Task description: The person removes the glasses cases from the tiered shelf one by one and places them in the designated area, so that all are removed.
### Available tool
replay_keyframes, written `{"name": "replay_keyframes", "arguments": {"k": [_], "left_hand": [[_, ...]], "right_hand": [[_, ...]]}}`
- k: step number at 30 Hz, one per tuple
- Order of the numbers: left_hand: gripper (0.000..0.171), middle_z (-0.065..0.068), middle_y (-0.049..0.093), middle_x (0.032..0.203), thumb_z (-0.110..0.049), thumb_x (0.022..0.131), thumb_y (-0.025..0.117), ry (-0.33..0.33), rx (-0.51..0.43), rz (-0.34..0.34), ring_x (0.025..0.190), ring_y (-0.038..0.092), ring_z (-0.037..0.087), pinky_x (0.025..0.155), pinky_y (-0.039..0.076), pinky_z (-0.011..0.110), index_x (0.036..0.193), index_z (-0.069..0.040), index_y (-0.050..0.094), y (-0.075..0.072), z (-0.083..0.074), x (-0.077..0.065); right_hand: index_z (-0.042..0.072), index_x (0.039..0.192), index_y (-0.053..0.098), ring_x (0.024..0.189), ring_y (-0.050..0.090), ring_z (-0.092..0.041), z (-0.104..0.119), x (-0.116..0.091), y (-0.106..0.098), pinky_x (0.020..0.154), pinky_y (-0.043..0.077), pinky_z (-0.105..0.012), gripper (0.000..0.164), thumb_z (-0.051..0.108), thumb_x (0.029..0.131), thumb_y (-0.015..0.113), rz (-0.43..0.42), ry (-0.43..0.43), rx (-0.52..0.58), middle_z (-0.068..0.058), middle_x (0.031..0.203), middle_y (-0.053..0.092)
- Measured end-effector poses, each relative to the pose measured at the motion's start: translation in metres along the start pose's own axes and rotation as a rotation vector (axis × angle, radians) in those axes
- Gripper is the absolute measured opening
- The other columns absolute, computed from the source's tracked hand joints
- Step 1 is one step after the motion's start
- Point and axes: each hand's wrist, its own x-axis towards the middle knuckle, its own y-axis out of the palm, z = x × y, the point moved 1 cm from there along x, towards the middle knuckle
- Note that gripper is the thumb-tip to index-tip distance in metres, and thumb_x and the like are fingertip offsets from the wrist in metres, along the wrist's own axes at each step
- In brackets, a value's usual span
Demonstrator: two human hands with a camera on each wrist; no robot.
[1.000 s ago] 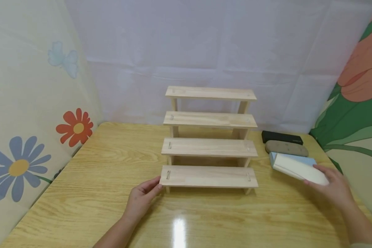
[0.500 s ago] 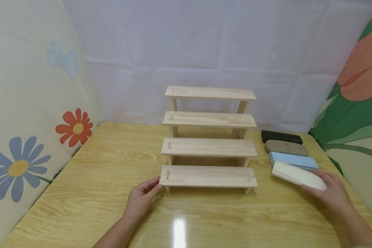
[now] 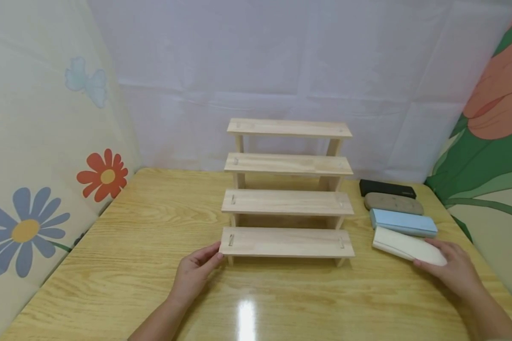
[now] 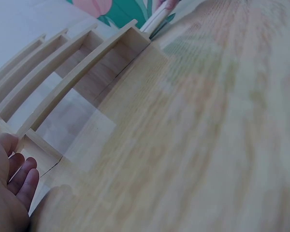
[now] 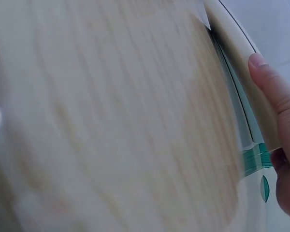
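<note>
A pale wooden tiered stand (image 3: pixel 287 241) with several step-like shelves stands upright mid-table. My left hand (image 3: pixel 195 274) pinches the left end of its lowest shelf; in the left wrist view the thumb and index finger (image 4: pixel 7 142) meet at the shelf corner, the other fingers loosely bent. To the right, my right hand (image 3: pixel 456 271) grips the right end of a long white glasses case (image 3: pixel 403 244), its thumb on the near side. The case lies slantwise close over the table, just in front of a light blue glasses case (image 3: pixel 403 222). The right wrist view shows the thumb (image 5: pixel 268 79) along the white case.
Behind the blue case, a taupe rounded case (image 3: pixel 393 203) and a black case (image 3: pixel 387 189) lie in a row. The wood-grain table (image 3: pixel 281 303) meets a white cloth backdrop (image 3: pixel 277 57), with flower-printed panels (image 3: pixel 30 142) at the sides.
My right hand has lowered the white glasses case and drawn it toward me, off the blue case, which now shows fully. The left hand and stand have stayed put.
</note>
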Motion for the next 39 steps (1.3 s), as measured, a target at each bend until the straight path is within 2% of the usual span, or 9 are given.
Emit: {"name": "replay_keyframes", "arguments": {"k": [15,24,32,39], "left_hand": [[0.035,0.019,0.065,0.127,-0.01,0.091,0.069,0.001,-0.01,0.007,0.096,0.062,-0.008,0.082,0.054,0.013,0.123,0.003,0.064,0.0,0.001,0.001],[0.035,0.02,0.065,0.127,-0.01,0.092,0.068,0.0,-0.011,0.01,0.096,0.063,-0.008,0.081,0.054,0.013,0.124,0.003,0.064,0.0,0.001,0.0],[0.035,0.019,0.064,0.127,-0.01,0.092,0.068,0.006,0.001,0.006,0.095,0.062,-0.008,0.082,0.054,0.012,0.123,0.003,0.064,0.0,0.001,0.0],[0.034,0.02,0.065,0.127,-0.01,0.092,0.068,0.009,-0.006,0.005,0.096,0.062,-0.008,0.082,0.054,0.013,0.123,0.003,0.064,0.0,0.0,-0.001]], "right_hand": [[-0.007,0.147,0.031,0.129,0.024,-0.062,-0.005,0.006,-0.001,0.101,0.023,-0.074,0.09,0.045,0.087,0.072,0.087,0.041,0.042,-0.043,0.144,0.027],[-0.01,0.15,0.019,0.134,0.013,-0.064,-0.01,0.009,-0.001,0.105,0.016,-0.076,0.097,0.045,0.088,0.07,0.083,0.084,0.071,-0.044,0.149,0.014],[-0.008,0.152,0.015,0.133,0.015,-0.064,-0.011,0.009,0.003,0.105,0.019,-0.076,0.102,0.05,0.087,0.069,0.042,0.143,0.075,-0.046,0.148,0.015],[-0.003,0.154,0.006,0.137,0.01,-0.062,-0.014,0.012,0.005,0.108,0.015,-0.075,0.105,0.051,0.088,0.068,0.059,0.173,0.124,-0.042,0.153,0.008]]}}
